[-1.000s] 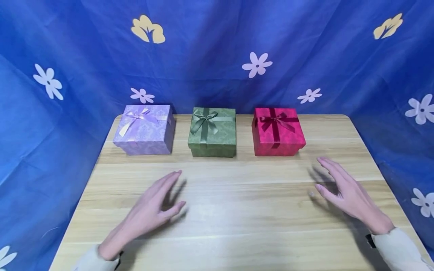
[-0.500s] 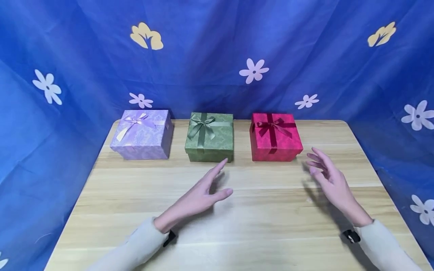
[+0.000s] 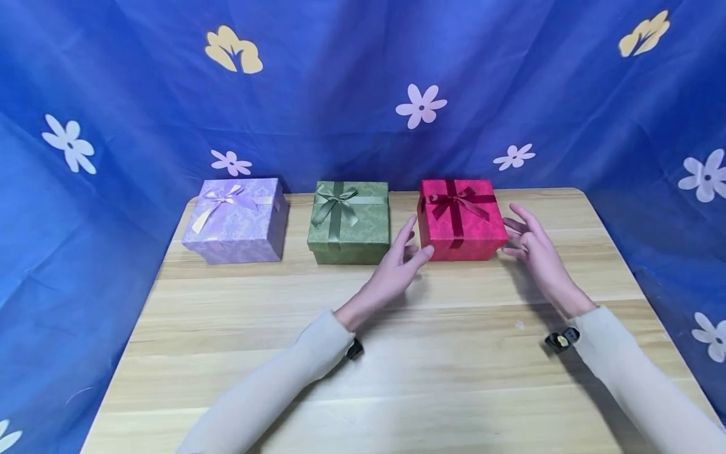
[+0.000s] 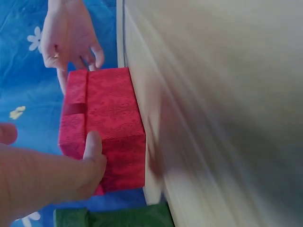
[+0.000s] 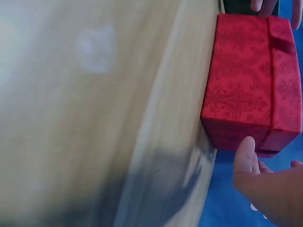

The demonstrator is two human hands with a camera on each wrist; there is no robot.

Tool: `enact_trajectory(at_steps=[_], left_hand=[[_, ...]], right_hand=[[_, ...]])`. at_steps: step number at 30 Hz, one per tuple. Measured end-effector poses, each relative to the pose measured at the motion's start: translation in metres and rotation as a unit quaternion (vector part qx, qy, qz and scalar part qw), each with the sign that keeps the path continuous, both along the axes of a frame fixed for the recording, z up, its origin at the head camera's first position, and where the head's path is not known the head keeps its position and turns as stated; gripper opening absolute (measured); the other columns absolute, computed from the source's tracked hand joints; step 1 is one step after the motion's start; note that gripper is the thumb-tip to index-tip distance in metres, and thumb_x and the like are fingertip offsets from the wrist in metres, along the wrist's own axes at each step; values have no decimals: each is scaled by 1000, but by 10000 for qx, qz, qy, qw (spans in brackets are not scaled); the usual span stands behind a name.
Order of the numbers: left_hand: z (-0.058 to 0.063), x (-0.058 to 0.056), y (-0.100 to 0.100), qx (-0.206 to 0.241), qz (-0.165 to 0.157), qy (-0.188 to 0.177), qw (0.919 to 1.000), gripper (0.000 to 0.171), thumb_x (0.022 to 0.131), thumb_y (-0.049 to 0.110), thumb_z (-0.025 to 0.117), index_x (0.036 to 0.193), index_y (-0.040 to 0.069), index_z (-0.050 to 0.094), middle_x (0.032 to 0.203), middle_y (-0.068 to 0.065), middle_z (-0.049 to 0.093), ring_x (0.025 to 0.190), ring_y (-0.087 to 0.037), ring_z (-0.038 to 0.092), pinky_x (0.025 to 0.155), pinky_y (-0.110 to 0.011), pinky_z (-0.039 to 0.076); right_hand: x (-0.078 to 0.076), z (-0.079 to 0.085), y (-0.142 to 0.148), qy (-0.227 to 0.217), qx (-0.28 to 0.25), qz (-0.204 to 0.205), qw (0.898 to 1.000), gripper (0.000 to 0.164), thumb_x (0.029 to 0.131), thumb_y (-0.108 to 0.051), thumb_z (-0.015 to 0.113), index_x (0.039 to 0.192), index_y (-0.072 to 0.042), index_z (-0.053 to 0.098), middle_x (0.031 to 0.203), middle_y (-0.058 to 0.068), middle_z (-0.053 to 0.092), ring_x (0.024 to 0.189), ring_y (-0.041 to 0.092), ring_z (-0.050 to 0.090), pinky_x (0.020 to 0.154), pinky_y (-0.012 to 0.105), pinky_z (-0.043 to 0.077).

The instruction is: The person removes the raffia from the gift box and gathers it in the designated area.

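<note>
A red gift box [image 3: 471, 230] with a dark red ribbon bow stands at the back right of the wooden table, its lid on. At its left side is my left hand [image 3: 391, 274], fingers extended and thumb near the box's front left corner. My right hand [image 3: 541, 261] is by the box's right side, fingers loosely bent. In the left wrist view the left thumb [image 4: 93, 151] overlaps the red box [image 4: 116, 109]; whether it touches I cannot tell. The right wrist view has the right thumb [image 5: 245, 153] close to the box's end [image 5: 246, 85].
A green gift box [image 3: 348, 221] with a bow stands just left of my left hand. Farther left is a lilac gift box [image 3: 238, 221]. Behind the table [image 3: 431, 378] hangs a blue curtain [image 3: 334, 94] with flower prints.
Both hands have moved toward the red box, the left hand rightward and away from me across the table, the right hand forward. The boxes keep their places on the table.
</note>
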State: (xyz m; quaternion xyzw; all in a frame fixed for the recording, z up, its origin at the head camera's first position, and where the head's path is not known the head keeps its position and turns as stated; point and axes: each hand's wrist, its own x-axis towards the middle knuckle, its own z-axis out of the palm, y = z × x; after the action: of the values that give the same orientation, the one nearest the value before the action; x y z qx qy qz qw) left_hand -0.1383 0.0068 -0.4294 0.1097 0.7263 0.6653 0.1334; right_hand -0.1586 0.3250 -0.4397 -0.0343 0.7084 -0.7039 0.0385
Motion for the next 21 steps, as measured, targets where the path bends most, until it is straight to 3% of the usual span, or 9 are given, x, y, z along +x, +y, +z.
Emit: enact_trajectory(at_steps=[2, 5, 8, 10, 15, 21], left_hand=[[1, -13, 11, 277, 214, -138, 9993, 79, 112, 29, 63, 177, 29, 19, 172, -24, 30, 140, -39, 53, 103, -61, 55], [4, -34, 26, 610, 549, -399, 9958, 75, 112, 21, 59, 177, 27, 22, 163, -22, 40, 124, -28, 60, 97, -54, 56], [6, -53, 36, 762, 854, -591, 9917, 75, 108, 12, 58, 176, 27, 26, 144, -15, 52, 104, -18, 59, 86, -42, 54], [5, -61, 40, 764, 1071, -668, 9891, 78, 104, 6, 56, 175, 27, 30, 129, -11, 56, 87, -19, 55, 75, -40, 48], [-1, -72, 46, 911, 1447, -811, 9819, 83, 97, -6, 54, 171, 29, 41, 102, -5, 53, 68, -22, 43, 63, -38, 38], [-2, -77, 51, 579, 1565, -678, 9836, 77, 95, -3, 58, 164, 31, 53, 110, -5, 51, 62, -15, 41, 58, -33, 39]], right_hand=[[-9, 1, -2, -61, -75, -7, 10000, 77, 100, 7, 26, 175, -15, 24, 167, 24, 32, 140, 24, 47, 94, 26, 54], [-21, 1, -2, -194, -270, -9, 9994, 77, 101, 6, 28, 175, -18, 24, 166, 21, 31, 136, 22, 48, 90, 27, 53], [-30, 2, -2, -358, -362, 103, 9986, 77, 103, 4, 29, 176, -22, 22, 167, 21, 29, 132, 19, 52, 88, 28, 52], [-35, 2, -2, -449, -379, 224, 9980, 78, 104, 3, 30, 176, -25, 22, 167, 20, 29, 128, 18, 54, 87, 28, 52], [-48, 2, -4, -504, -351, 483, 9969, 80, 102, 5, 32, 175, -26, 24, 159, 15, 34, 119, 18, 55, 80, 24, 52], [-57, 2, -6, -521, -407, 479, 9967, 72, 106, 3, 31, 174, -18, 26, 145, 5, 41, 113, 14, 57, 79, 18, 53]])
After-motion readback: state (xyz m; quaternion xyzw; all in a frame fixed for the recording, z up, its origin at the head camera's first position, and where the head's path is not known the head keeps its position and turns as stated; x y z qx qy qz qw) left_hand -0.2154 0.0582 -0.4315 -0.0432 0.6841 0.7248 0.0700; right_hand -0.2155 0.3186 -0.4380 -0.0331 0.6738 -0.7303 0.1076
